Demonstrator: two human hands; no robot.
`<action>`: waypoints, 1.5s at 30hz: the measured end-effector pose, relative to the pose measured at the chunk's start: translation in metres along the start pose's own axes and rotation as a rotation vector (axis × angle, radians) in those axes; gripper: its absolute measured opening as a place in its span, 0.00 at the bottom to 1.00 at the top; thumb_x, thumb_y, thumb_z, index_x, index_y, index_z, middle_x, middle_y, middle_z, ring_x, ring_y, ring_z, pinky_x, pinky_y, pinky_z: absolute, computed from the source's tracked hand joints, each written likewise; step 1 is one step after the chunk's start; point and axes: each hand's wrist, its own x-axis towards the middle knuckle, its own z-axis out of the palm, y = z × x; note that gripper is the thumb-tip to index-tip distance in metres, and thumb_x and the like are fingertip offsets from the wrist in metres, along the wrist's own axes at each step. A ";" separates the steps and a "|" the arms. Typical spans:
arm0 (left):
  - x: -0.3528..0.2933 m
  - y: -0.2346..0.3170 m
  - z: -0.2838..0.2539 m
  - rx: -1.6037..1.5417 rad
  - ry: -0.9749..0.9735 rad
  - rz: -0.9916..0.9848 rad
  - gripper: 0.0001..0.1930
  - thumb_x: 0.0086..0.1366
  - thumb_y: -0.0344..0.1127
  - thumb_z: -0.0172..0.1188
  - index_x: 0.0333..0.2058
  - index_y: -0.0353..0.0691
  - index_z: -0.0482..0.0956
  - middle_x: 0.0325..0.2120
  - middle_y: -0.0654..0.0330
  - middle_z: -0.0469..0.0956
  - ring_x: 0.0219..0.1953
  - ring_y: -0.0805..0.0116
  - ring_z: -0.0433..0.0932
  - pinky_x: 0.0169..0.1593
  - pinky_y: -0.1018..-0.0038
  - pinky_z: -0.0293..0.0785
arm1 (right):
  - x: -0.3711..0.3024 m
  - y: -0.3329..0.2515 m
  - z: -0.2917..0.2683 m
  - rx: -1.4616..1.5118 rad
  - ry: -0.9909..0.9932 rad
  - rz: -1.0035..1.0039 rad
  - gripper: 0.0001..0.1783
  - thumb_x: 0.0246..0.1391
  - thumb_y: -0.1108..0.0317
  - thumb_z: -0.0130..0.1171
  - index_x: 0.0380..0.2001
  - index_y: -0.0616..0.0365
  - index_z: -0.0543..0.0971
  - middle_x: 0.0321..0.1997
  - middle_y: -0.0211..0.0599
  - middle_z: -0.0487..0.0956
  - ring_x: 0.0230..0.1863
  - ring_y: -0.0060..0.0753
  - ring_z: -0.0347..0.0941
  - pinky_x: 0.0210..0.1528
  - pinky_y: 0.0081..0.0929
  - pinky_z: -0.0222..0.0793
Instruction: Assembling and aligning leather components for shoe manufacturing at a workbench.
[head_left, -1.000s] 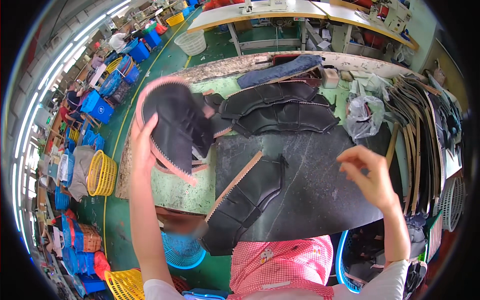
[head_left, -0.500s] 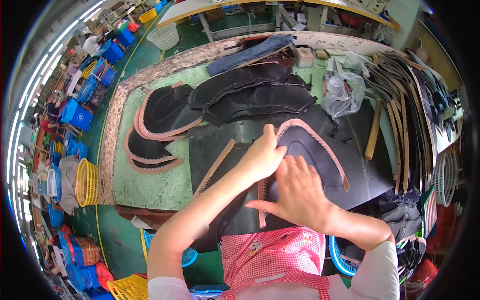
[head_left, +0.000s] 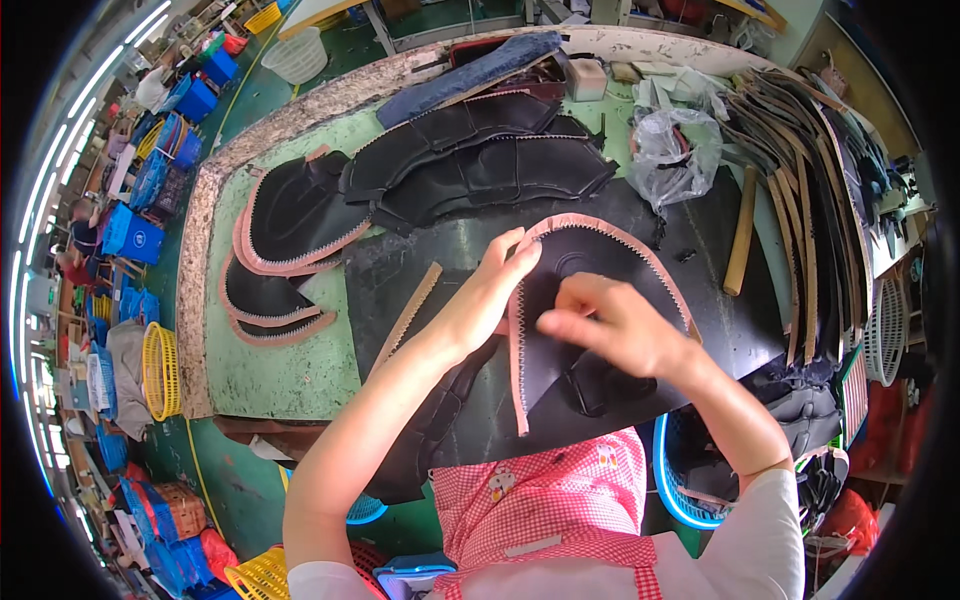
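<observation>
A curved black leather-like piece (head_left: 640,275) with a pink, zigzag-stitched border lies on a larger dark sheet (head_left: 420,262) in front of me. At its upper left edge, my left hand (head_left: 488,300) pinches the pink border between thumb and fingers. My right hand (head_left: 615,325) hovers over the middle of the piece with its fingers curled in and the thumb pointing left; the inside of that hand is hidden. Left of my left hand lies a narrow strip-edged piece (head_left: 410,315), partly under my forearm.
Pink-edged black pieces (head_left: 300,215) and longer black panels (head_left: 470,165) lie on the green tabletop (head_left: 290,375). A clear plastic bag (head_left: 675,155), a wooden rod (head_left: 741,232) and a stack of strips (head_left: 800,220) are at the right. A blue basket (head_left: 672,480) stands below the table edge.
The curved piece's left side has swung out toward me and lies flatter. My left hand has shifted down-left along its border. My right hand has gone from flat and spread to curled.
</observation>
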 end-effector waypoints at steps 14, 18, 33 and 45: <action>-0.001 0.008 0.014 0.086 -0.035 0.113 0.31 0.66 0.39 0.66 0.64 0.43 0.65 0.48 0.64 0.71 0.42 0.81 0.74 0.39 0.82 0.73 | -0.006 0.024 -0.007 0.107 -0.121 -0.208 0.16 0.65 0.60 0.58 0.35 0.64 0.81 0.43 0.44 0.76 0.46 0.42 0.70 0.54 0.37 0.64; -0.002 -0.005 0.015 0.134 -0.079 0.283 0.36 0.65 0.32 0.65 0.68 0.43 0.59 0.57 0.62 0.67 0.49 0.77 0.75 0.50 0.77 0.75 | -0.006 0.029 -0.016 0.407 -0.216 -0.102 0.16 0.68 0.61 0.55 0.42 0.66 0.78 0.45 0.38 0.74 0.47 0.33 0.70 0.55 0.30 0.64; -0.023 -0.015 0.036 1.060 0.320 0.539 0.22 0.56 0.34 0.66 0.50 0.33 0.78 0.53 0.38 0.69 0.52 0.42 0.69 0.56 0.55 0.69 | -0.003 0.055 -0.012 0.601 0.164 -0.061 0.16 0.52 0.88 0.54 0.40 0.57 0.76 0.34 0.23 0.66 0.35 0.14 0.64 0.44 0.13 0.66; -0.010 0.000 0.051 1.077 0.215 0.264 0.10 0.61 0.35 0.61 0.36 0.34 0.80 0.30 0.54 0.77 0.39 0.54 0.77 0.44 0.64 0.76 | -0.005 0.017 -0.022 0.164 0.046 -0.035 0.33 0.56 0.78 0.58 0.64 0.60 0.62 0.30 0.32 0.72 0.30 0.23 0.67 0.38 0.25 0.68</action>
